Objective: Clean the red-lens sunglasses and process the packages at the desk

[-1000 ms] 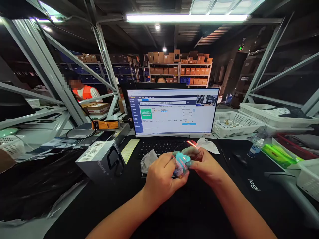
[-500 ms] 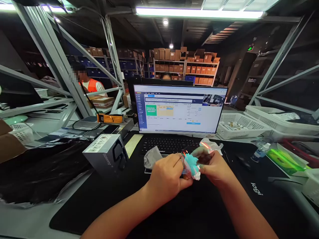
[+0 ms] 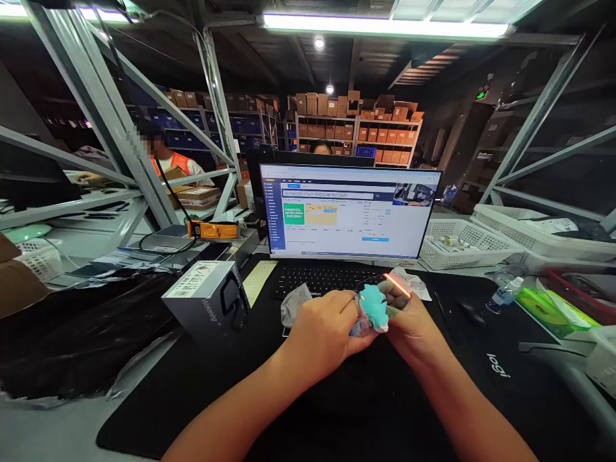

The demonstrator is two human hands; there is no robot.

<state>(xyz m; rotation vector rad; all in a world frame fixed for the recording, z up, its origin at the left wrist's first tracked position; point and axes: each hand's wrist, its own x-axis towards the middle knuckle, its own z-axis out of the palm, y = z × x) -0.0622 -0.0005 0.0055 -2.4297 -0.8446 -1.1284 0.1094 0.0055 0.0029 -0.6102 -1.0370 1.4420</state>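
Note:
Over the black desk mat, my left hand [image 3: 323,328] is closed around the left side of a small, lumpy turquoise piece [image 3: 374,309] with pale, partly clear wrapping below it. From the other side, my right hand [image 3: 418,322] has its thumb and curled fingers at the piece's right edge. An orange-red streak of light crosses the right fingers. Just behind my left hand lies a grey cloth-like pouch [image 3: 293,305]. A crumpled whitish wrapper [image 3: 418,283] sits behind the right fingers. What the turquoise piece is, I cannot make out.
A monitor [image 3: 353,215] stands behind the keyboard [image 3: 308,277]. To the left are a grey printed box [image 3: 206,301] and black plastic bag [image 3: 72,333]. On the right lie a mouse [image 3: 470,314], small bottle [image 3: 504,294] and white baskets [image 3: 447,256]. A person in an orange vest [image 3: 176,163] sits beyond.
The turquoise piece has turned slightly in my hands and shows a broader face. My right fingers have shifted around its edge, and the light streak on them is longer.

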